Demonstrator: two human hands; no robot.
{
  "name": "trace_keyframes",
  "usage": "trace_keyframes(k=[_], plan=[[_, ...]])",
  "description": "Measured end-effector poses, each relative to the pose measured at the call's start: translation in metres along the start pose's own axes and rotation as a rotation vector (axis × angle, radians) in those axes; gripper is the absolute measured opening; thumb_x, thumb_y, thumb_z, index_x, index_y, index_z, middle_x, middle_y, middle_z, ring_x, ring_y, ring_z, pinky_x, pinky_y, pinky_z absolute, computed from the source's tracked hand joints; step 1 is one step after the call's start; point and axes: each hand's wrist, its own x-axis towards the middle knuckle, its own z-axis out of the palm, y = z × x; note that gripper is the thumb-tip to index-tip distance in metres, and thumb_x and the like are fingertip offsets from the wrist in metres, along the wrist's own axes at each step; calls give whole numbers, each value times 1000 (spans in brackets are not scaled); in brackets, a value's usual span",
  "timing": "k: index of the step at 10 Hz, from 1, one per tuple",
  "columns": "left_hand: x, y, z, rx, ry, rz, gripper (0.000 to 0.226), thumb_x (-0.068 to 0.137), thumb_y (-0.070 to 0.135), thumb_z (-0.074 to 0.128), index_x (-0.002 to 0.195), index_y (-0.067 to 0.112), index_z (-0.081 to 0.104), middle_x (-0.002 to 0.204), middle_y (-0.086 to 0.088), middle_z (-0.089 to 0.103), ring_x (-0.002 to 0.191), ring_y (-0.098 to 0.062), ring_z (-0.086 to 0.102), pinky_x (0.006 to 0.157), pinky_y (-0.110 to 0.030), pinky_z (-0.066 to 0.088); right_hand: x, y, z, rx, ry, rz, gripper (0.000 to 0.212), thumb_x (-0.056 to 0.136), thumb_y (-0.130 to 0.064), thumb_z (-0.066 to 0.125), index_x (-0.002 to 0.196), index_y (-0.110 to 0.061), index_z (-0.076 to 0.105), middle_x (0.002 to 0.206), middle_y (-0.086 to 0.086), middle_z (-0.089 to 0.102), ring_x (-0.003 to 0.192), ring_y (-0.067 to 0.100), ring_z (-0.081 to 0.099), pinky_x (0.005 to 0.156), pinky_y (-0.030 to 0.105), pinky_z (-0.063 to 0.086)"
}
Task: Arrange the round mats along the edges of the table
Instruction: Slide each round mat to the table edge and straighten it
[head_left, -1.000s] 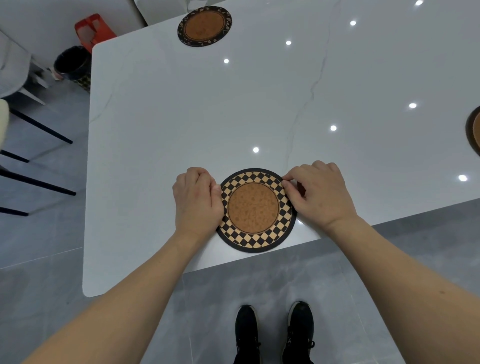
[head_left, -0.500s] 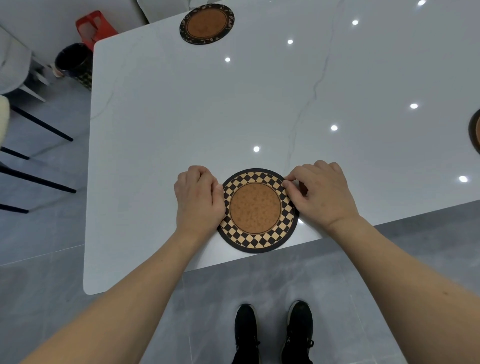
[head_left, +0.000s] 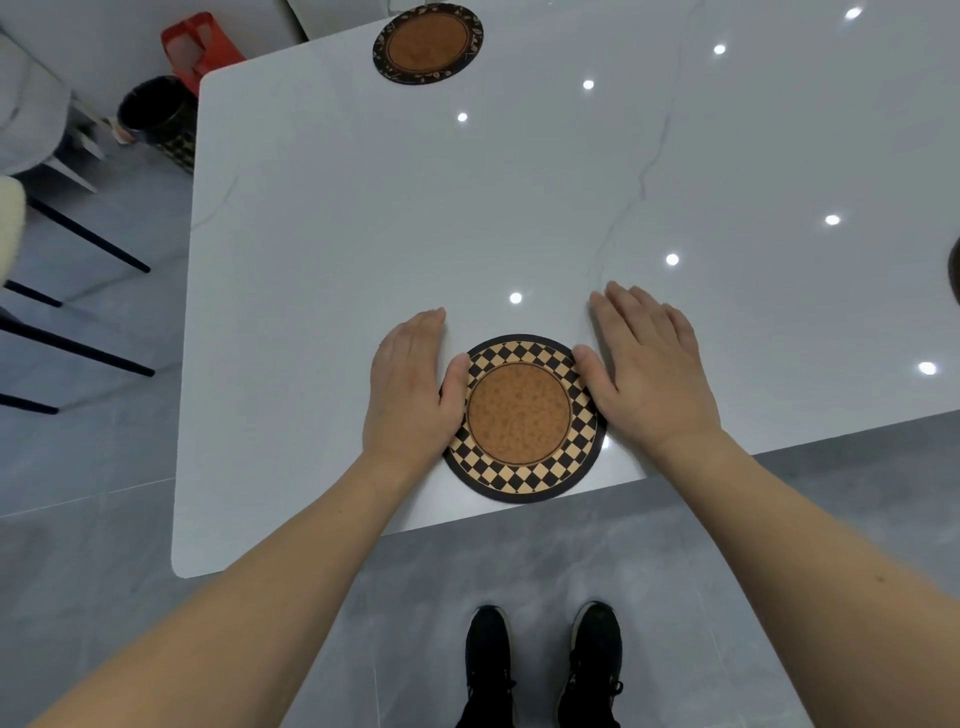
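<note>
A round mat (head_left: 522, 415) with a black-and-tan checkered rim and a brown cork middle lies flat at the near edge of the white table (head_left: 363, 218). My left hand (head_left: 410, 387) rests flat on the table against the mat's left side, thumb touching its rim. My right hand (head_left: 647, 374) lies flat on the mat's right side, thumb on the rim. Both hands have their fingers stretched out and hold nothing. A second mat (head_left: 427, 42) with a dark patterned rim sits at the far edge. A sliver of a third mat (head_left: 955, 273) shows at the right border.
Left of the table stand black chair legs (head_left: 78, 358), a dark bin (head_left: 153, 114) and a red stool (head_left: 200, 44). My black shoes (head_left: 543, 665) are on the grey tiled floor below the near edge. Ceiling lights reflect off the glossy top.
Both hands were curled with fingertips pinching the checkered mat's rim; now they are spread flat on the table beside it. The mat stays at the near edge.
</note>
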Motion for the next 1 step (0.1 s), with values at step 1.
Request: trace_keyframes(k=[1], plan=[[-1, 2, -2, -41, -2, -26, 51, 97, 30, 49, 142, 12, 35, 144, -6, 42, 135, -21, 32, 113, -43, 27, 0, -1, 0, 2, -9, 8, 58, 98, -48, 28, 146, -16, 34, 156, 3, 28, 145, 20, 18, 119, 40, 6]])
